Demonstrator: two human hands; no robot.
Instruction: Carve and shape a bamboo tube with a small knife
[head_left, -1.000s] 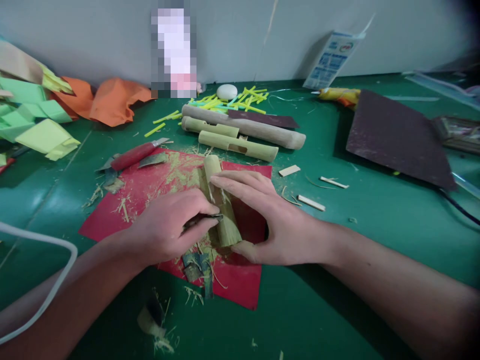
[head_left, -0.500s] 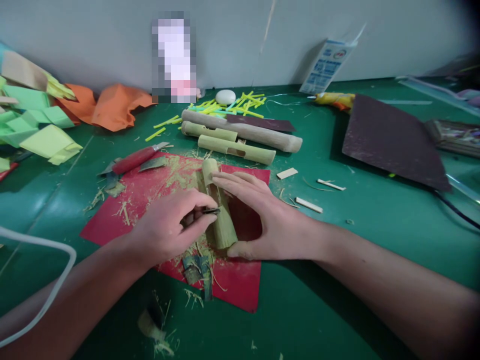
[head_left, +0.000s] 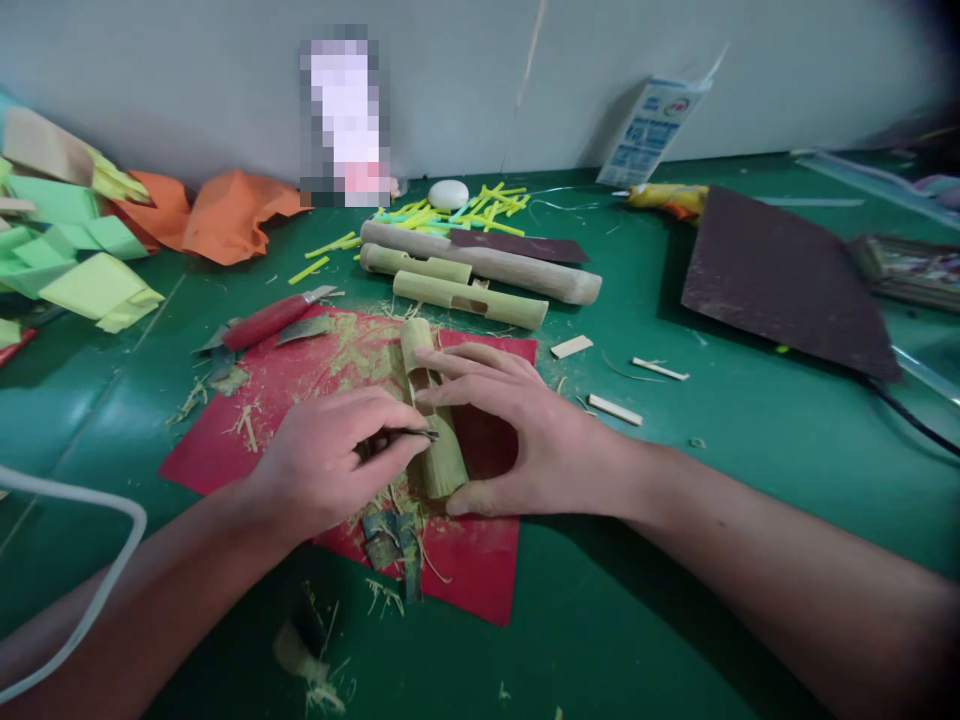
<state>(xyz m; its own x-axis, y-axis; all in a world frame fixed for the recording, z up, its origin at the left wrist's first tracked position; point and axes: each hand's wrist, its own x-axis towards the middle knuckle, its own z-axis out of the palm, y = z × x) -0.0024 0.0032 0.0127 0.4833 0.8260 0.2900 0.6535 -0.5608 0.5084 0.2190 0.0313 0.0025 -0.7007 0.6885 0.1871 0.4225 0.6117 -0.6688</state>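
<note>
A short green bamboo piece (head_left: 431, 420) lies on a red sheet (head_left: 300, 385) strewn with shavings. My right hand (head_left: 525, 430) lies over it, fingers across the top and thumb at its near end, holding it down. My left hand (head_left: 330, 465) is closed in a pinch on a small dark blade (head_left: 409, 435), whose tip touches the side of the bamboo piece.
Two more bamboo sections (head_left: 469, 298) and a wooden stick (head_left: 487, 262) lie behind the red sheet. A red-handled knife (head_left: 266, 318) rests at its left corner. Sandpaper (head_left: 780, 285) is at right, coloured paper (head_left: 82, 255) at left, a white cable (head_left: 90, 560) near left.
The bamboo piece and both hands have shifted slightly nearer and left. The blade stays against the bamboo's side.
</note>
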